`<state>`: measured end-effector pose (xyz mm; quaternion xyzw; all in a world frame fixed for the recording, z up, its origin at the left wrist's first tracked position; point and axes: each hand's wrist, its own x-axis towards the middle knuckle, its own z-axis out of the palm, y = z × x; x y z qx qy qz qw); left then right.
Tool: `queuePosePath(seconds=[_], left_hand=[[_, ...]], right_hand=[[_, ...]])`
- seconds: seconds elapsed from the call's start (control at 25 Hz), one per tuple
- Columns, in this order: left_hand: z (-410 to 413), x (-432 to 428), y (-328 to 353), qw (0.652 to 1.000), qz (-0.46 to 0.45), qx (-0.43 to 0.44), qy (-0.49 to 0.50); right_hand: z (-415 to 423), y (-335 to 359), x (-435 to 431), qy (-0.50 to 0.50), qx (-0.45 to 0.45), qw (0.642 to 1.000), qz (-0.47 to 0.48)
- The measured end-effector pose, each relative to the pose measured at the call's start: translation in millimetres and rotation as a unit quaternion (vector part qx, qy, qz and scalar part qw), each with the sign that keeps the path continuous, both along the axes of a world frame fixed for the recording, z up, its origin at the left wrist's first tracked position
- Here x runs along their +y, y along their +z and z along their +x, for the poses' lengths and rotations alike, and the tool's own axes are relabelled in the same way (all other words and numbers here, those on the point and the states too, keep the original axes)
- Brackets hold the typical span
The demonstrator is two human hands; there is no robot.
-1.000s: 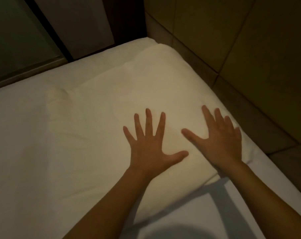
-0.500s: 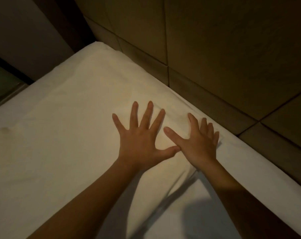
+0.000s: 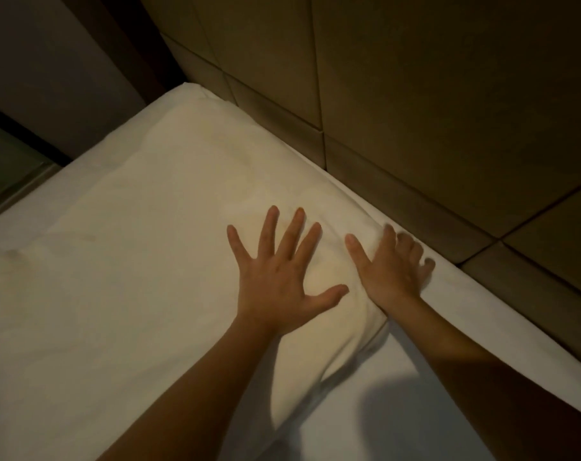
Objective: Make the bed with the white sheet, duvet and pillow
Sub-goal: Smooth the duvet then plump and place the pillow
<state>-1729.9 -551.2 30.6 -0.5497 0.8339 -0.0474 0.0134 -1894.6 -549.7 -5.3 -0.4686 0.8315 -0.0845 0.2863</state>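
— Since half a second ago the right hand (image 3: 392,271) has been slid out to the pillow's right edge, and the thumbs, nearly touching then, are now parted.
— And the left hand?
— The left hand (image 3: 279,277) is laid flat on the pillow (image 3: 169,234), with the fingers straight and fanned wide and nothing grasped.
— How are the right fingers held?
— They are draped over the edge and slightly bent with its curve (blurred at the tips), while the thumb is stretched flat on top. The pillow is only pressed, not clutched.
— Where is the pillow placed?
— It is laid on the white sheet (image 3: 422,414), with its long side just beside the padded headboard (image 3: 432,111) at the right. Its near corner is seen between the two forearms, and a narrow strip of sheet is left showing between pillow and headboard.
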Motion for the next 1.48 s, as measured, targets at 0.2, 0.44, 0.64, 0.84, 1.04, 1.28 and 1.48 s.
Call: queuePosePath(seconds=[0.2, 0.44, 0.64, 0.84, 1.04, 1.28, 1.48], left_hand=[[26.3, 13.2, 12.3, 0.975, -0.046, 0.094, 0.198], [30.1, 8.2, 7.0, 0.974, 0.021, 0.050, 0.221], [85.4, -44.7, 17.7, 0.968, 0.016, 0.145, 0.205], [86.9, -50.9, -6.8, 0.957, 0.006, 0.163, 0.239], [96.1, -64.1, -17.7, 0.955, 0.009, 0.178, 0.236], [97.7, -61.7, -23.2, 0.947, 0.005, 0.203, 0.249], [101.1, -67.8, -31.5, 0.951, -0.015, 0.198, 0.237]], right_hand=[[36.5, 30.2, -17.3, 0.287, -0.119, 0.932, -0.185], [23.2, 21.3, -61.1, 0.258, -0.069, 0.952, -0.149], [58.4, 27.4, -104.6, 0.383, -0.079, 0.910, -0.137], [91.7, 37.7, -146.4, 0.301, -0.062, 0.934, -0.182], [165.7, 42.8, -200.7, 0.450, -0.017, 0.881, -0.147], [140.0, 24.3, -261.7, 0.235, -0.041, 0.971, -0.034], [147.8, 27.2, -270.9, 0.416, -0.109, 0.898, -0.090]])
